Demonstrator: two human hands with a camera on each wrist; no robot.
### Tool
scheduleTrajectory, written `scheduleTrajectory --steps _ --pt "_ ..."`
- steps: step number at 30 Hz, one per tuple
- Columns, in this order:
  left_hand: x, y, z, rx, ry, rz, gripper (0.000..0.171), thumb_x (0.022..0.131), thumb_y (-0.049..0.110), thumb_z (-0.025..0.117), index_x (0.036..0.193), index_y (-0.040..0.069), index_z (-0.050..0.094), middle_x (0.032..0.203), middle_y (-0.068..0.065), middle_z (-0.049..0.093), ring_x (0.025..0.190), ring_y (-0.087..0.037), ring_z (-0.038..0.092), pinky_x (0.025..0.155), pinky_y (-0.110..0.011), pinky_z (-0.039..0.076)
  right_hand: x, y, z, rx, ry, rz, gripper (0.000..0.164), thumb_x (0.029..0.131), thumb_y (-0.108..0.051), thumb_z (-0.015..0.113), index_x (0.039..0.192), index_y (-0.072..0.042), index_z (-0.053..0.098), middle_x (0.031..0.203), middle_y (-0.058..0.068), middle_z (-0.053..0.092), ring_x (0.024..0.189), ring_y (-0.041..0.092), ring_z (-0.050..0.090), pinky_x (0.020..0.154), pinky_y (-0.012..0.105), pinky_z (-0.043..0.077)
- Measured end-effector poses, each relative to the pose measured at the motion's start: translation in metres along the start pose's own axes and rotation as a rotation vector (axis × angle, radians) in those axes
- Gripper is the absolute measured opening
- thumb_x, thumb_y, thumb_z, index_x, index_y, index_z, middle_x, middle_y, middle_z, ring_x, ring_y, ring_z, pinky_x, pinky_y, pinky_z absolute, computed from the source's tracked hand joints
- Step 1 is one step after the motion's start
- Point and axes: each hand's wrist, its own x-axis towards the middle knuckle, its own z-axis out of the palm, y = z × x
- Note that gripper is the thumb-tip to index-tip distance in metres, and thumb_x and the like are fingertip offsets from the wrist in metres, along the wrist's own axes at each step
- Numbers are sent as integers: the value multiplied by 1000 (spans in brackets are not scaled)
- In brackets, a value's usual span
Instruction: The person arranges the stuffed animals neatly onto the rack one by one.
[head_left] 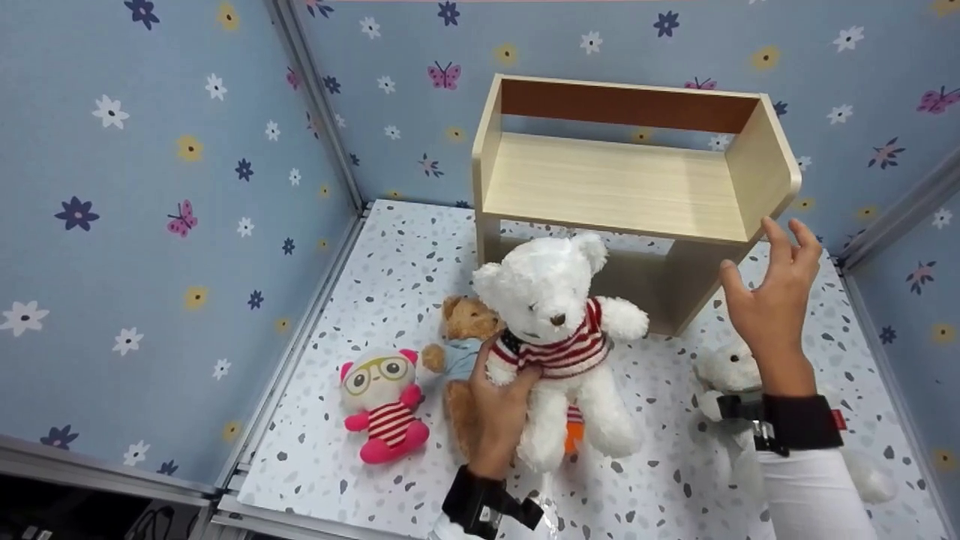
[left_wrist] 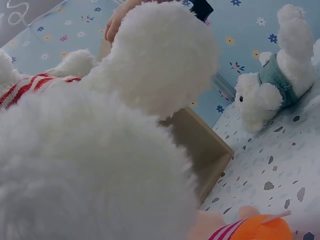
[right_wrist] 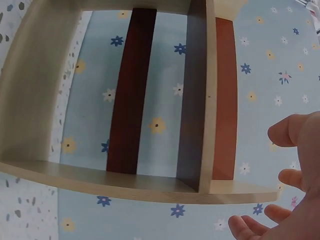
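A white teddy bear (head_left: pixel 555 300) in a red-and-white striped sweater is held up off the table by my left hand (head_left: pixel 499 409), which grips it at its side. In the left wrist view the bear's white fur (left_wrist: pixel 95 165) fills much of the picture. My right hand (head_left: pixel 780 300) is raised near the right side of the wooden shelf (head_left: pixel 615 184), fingers spread and holding nothing. In the right wrist view the thumb and fingers of the right hand (right_wrist: pixel 300 175) stand apart beside the shelf's edge (right_wrist: pixel 150 197).
A pink-and-white doll with glasses (head_left: pixel 386 405) and a brown teddy bear (head_left: pixel 469 322) lie on the left. At the right a white plush toy (head_left: pixel 731 367) lies partly behind my right arm. An orange striped toy (left_wrist: pixel 267 229) is under the held bear. Flowered walls (head_left: pixel 150 262) enclose the speckled table (head_left: pixel 315 450).
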Motion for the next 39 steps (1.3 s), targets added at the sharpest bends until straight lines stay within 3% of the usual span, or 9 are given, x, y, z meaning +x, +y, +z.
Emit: scheduleTrajectory --steps 2,6,12,21,27,35,39 --pt "0 2 0 -6 7 -8 80 77 35 85 145 49 45 141 8 60 117 -16 66 103 -48 53 5 -3 -1 -7 -5 -1 63 92 -15 71 152 -15 49 162 17 26 143 40 34 112 64 36" --pt "3 3 2 -114 -8 31 80 78 25 85 147 40 48 146 3 55 124 -22 62 103 -43 53 12 -6 -1 -20 -11 -9 64 92 -15 71 152 -15 48 163 16 25 143 40 33 113 64 35" --pt "5 2 3 -203 -32 80 77 79 17 84 144 38 51 144 3 57 130 -23 59 105 -40 53 24 -7 1 -48 -9 -28 65 92 -14 69 153 -12 46 165 13 22 139 39 35 109 62 37" --pt "1 2 -2 -48 25 -17 83 76 36 86 146 50 44 144 9 57 126 -19 61 107 -49 50 45 -12 0 -132 -57 6 73 94 -20 67 160 -18 36 169 5 15 146 36 29 112 62 39" --pt "1 3 -3 -8 47 -37 83 75 43 86 145 50 43 148 7 54 129 -23 58 110 -54 46 62 -12 1 -201 -116 45 78 95 -23 65 163 -19 27 170 3 9 147 38 25 113 65 38" --pt "2 0 -4 -56 46 -22 82 76 35 86 146 48 45 146 6 57 130 -23 58 109 -48 49 78 -3 5 -227 -133 47 79 95 -23 64 163 -14 26 171 2 11 153 34 17 118 62 33" --pt "2 -2 -4 -71 52 -8 82 77 31 85 147 46 45 146 3 57 129 -24 59 108 -47 50 83 2 7 -215 -117 -6 77 93 -20 66 161 -9 31 169 5 15 155 31 19 120 57 32"
